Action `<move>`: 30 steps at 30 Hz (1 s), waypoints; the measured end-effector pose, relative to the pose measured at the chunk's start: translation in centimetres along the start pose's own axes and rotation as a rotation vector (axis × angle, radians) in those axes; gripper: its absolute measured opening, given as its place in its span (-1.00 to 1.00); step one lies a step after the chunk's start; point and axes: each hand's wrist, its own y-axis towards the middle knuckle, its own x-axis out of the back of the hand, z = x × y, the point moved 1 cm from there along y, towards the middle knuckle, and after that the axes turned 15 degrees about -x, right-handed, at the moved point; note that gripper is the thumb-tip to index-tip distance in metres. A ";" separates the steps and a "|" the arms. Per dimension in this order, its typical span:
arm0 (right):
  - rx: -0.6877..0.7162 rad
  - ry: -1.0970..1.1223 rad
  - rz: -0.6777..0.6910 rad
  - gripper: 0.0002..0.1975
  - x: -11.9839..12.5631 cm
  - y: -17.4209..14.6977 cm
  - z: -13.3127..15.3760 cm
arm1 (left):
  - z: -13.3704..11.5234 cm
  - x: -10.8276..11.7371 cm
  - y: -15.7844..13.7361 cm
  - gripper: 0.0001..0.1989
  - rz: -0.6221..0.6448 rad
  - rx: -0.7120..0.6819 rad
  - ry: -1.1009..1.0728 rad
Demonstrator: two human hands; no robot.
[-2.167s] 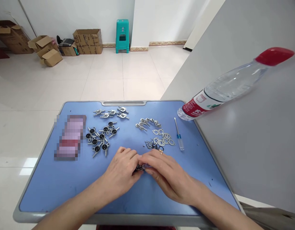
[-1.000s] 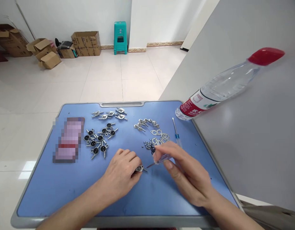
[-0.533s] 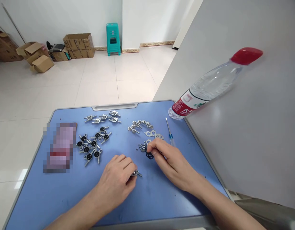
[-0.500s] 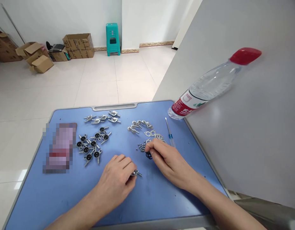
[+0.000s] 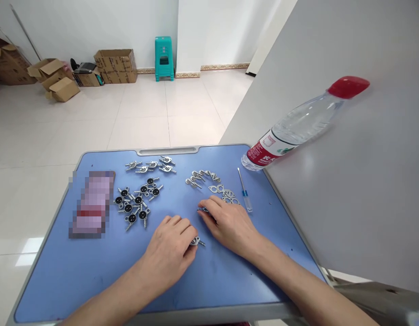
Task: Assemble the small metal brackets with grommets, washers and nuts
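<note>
My left hand rests on the blue tray-table, its fingertips pinching a small metal fitting with a pin sticking out. My right hand lies palm down just right of it, fingers over a small heap of steel balls and black rings. Whether those fingers hold anything is hidden. Flat metal plates lie just beyond the right hand.
Several black-centred metal fittings lie left of centre, plain ones and hooked pieces farther back. A small blue-handled screwdriver and a red-capped water bottle sit at right. A blurred pink object lies at left.
My right hand left the fitting, reached right and back to the heap of small parts, and now lies flat over it. My left hand stayed put with the fitting.
</note>
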 end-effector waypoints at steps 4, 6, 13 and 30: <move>-0.002 -0.052 0.014 -0.77 -0.3 0.0 0.1 | 0.0 0.1 0.0 -0.89 0.003 0.002 0.002; 0.002 -0.070 0.020 -0.76 -0.4 0.0 0.2 | 0.0 0.0 -0.1 -0.89 0.005 0.001 0.002; 0.032 -0.081 0.035 -0.74 -0.4 -0.2 0.0 | 0.0 0.2 -0.1 -0.89 0.016 0.010 0.004; 0.267 0.139 0.112 -0.73 1.0 -2.4 0.5 | 0.6 0.4 0.0 -0.88 0.009 0.070 -0.053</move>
